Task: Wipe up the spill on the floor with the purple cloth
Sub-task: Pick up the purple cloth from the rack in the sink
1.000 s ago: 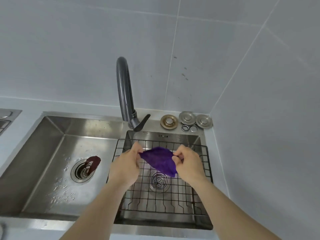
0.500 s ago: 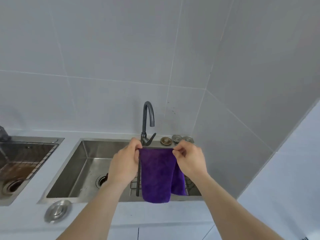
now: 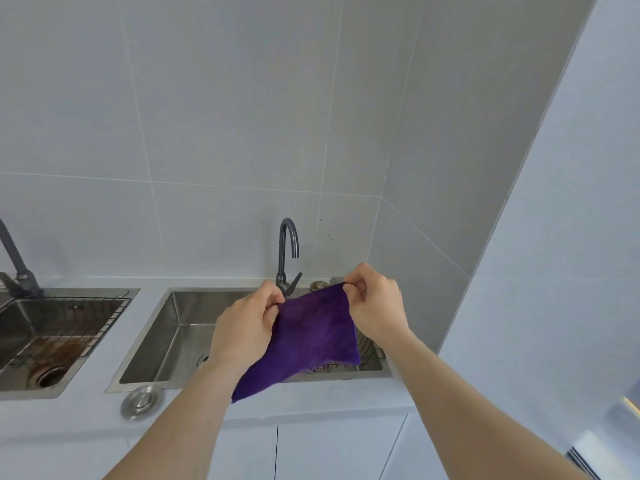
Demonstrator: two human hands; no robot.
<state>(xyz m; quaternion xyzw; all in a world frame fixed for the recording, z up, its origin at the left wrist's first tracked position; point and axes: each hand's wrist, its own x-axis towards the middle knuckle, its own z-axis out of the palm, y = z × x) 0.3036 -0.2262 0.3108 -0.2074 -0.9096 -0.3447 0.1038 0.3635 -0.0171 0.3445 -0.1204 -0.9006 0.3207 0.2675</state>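
The purple cloth (image 3: 308, 337) hangs spread open in the air above the steel sink (image 3: 166, 341). My left hand (image 3: 246, 323) pinches its upper left corner. My right hand (image 3: 377, 299) pinches the upper right corner, held a little higher, so the cloth tilts and its lower corner points down to the left over the counter edge. The floor and the spill are out of view.
A dark curved faucet (image 3: 287, 251) stands behind the sink. A second sink (image 3: 52, 337) with a wire rack lies to the left. A round metal drain cover (image 3: 140, 401) rests on the white counter. Tiled walls close the corner on the right; white cabinet doors (image 3: 311, 448) are below.
The view pulled back and up from the sink. The cloth was lifted out of the basin and unfolded between both hands; now it hangs spread and tilted, right corner higher.
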